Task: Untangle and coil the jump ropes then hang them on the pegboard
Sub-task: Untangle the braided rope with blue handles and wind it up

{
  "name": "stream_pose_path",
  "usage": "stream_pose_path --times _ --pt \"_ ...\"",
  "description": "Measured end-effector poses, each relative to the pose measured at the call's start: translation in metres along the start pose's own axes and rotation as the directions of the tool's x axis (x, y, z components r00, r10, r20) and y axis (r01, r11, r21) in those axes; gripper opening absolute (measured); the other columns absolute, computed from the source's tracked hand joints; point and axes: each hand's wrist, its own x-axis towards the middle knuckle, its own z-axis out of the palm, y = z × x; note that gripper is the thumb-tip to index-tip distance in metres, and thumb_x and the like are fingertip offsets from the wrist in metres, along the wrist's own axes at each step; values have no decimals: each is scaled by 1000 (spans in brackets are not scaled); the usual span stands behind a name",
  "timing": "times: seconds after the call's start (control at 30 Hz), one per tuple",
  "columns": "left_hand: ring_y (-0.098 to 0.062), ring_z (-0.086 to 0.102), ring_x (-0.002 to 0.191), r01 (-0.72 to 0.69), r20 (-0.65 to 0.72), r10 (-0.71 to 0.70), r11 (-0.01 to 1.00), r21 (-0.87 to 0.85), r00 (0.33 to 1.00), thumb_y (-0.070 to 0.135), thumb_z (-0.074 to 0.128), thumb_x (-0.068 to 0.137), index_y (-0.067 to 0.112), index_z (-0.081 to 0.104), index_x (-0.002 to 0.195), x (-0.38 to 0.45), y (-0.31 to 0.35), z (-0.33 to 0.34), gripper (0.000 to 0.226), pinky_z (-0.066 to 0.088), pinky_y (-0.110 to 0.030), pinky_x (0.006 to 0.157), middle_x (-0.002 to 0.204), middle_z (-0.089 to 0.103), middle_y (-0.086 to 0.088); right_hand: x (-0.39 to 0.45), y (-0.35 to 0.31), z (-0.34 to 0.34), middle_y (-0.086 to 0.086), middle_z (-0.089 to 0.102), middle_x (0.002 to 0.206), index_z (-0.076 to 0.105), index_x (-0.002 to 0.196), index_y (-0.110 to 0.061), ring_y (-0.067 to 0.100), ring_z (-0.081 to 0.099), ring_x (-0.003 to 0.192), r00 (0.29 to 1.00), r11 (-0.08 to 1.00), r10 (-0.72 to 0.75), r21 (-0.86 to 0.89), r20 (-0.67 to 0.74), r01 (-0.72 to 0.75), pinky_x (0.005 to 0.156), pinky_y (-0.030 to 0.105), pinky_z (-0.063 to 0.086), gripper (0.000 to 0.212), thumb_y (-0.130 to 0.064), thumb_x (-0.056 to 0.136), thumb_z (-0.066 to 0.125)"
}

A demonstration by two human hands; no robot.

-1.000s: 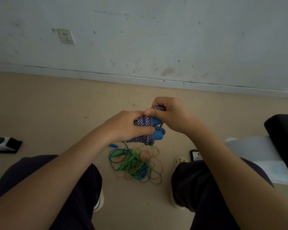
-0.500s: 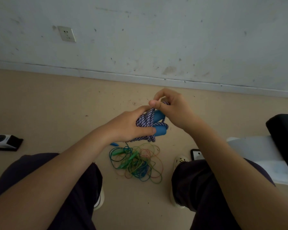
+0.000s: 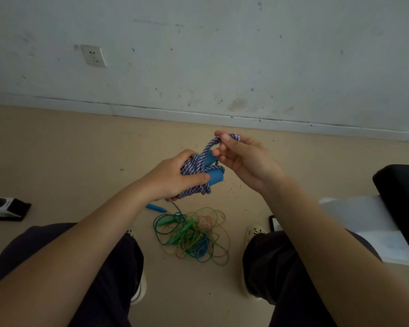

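At frame centre our left hand (image 3: 172, 178) grips the coiled striped rope (image 3: 194, 169) while our right hand (image 3: 243, 159) pinches its loop; the tangle (image 3: 194, 234) below waits, nothing yet hung.

Single head-worn wide-angle view, looking forward and steeply down from close above the forearms onto the floor (image 3: 57, 149); the wall (image 3: 222, 55) fills the upper frame.
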Motion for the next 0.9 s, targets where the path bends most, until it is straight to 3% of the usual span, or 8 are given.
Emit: stream_pose_path --times 0.17,0.27,0.37,0.5,0.6,0.73,0.9 --pt "-7 59 42 43 17 -41 996 -81 999 54 71 86 43 51 111 1 0 -1 34 44 -25 39 70 70 7 2 -3 0 -4 61 61 68 95 -11 10 64 61 1000 1000 -16 -11 -9 16 62 20 51 20 -21 100 51" --pt "-13 60 44 39 -1 -39 993 -113 999 57 70 85 48 50 105 2 0 -3 29 48 -28 40 71 71 10 2 -3 1 -1 60 72 65 88 -12 11 60 72 1000 1000 -19 5 -13 19 74 27 52 26 -22 103 46" --pt "-5 60 44 27 -37 -30 995 -100 999 59 70 85 46 51 107 2 0 -3 32 45 -26 40 70 70 19 1 -4 3 4 66 81 57 87 -10 18 67 85 1000 995 11 102 23 -14 86 35 55 29 -19 106 37" --pt "6 58 48 11 -120 -19 998 -68 993 68 73 75 40 54 114 1 1 1 52 40 -20 44 72 68 15 1 -3 8 1 54 63 54 99 -6 15 56 60 999 998 10 56 -52 -7 67 27 49 26 -18 107 32" --pt "0 58 44 19 -136 -35 993 -113 990 74 68 70 34 53 119 1 4 2 65 42 -21 39 78 67 5 3 -4 9 1 42 62 45 93 -9 9 36 50 991 994 -32 -106 -129 19 50 20 34 18 -16 107 37" --pt "-11 59 41 17 -218 -57 983 -185 974 62 68 84 31 54 113 2 6 -2 45 44 -25 37 75 68 -1 -1 3 14 0 49 59 43 92 -13 10 37 47 978 883 -87 -469 -191 -13 46 24 35 17 -23 102 52" --pt "-12 64 51 -7 -323 -28 994 -107 946 56 68 88 31 56 114 1 7 -3 38 50 -32 43 81 69 3 -5 3 17 0 52 51 50 88 -11 9 31 36 995 847 -75 -530 -62 31 39 21 25 20 -25 97 61"
